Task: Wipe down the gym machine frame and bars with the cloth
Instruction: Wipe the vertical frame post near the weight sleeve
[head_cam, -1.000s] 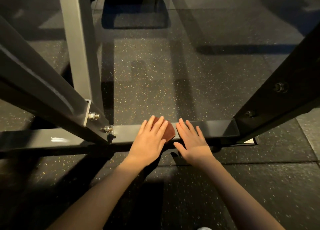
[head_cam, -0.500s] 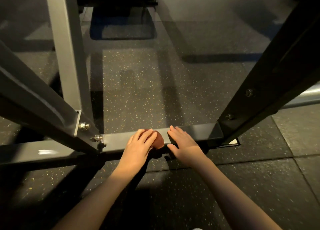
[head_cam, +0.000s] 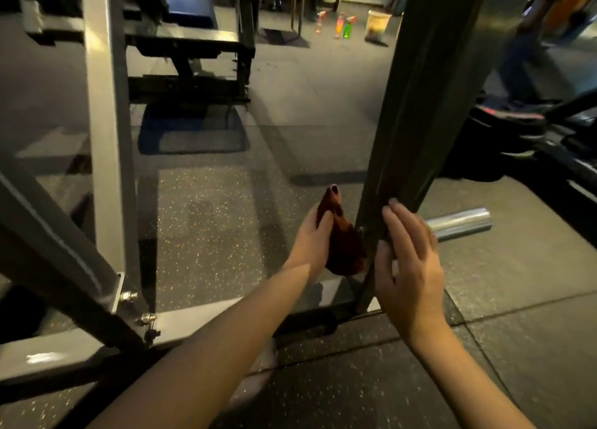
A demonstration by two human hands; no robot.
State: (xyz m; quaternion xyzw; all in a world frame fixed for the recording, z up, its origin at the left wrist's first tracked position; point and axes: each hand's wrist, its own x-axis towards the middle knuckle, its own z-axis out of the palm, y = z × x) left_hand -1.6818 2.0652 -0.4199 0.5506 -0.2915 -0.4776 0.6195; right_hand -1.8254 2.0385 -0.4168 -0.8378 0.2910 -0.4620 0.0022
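A dark red-brown cloth [head_cam: 343, 241] hangs bunched against the left side of the machine's dark slanted post [head_cam: 420, 105]. My left hand [head_cam: 311, 241] grips the cloth, with a thumb showing over its top. My right hand [head_cam: 408, 267] is just right of it, fingers straight and spread, their tips touching the post's front edge. Below both hands runs the grey base crossbar [head_cam: 200, 322], bolted at its left end to a grey diagonal brace [head_cam: 48, 244] and a grey upright [head_cam: 106, 121].
A chrome bar [head_cam: 462, 223] lies on the speckled rubber floor right of the post. A bench machine with a blue pad [head_cam: 190, 11] stands at the back, spray bottles [head_cam: 343, 26] and a bucket [head_cam: 377, 24] beyond. Someone's legs [head_cam: 529, 50] are at far right.
Both hands have left the base crossbar and risen to the right-hand slanted post. The left hand now holds the cloth bunched. The view has tilted up, showing the room behind.
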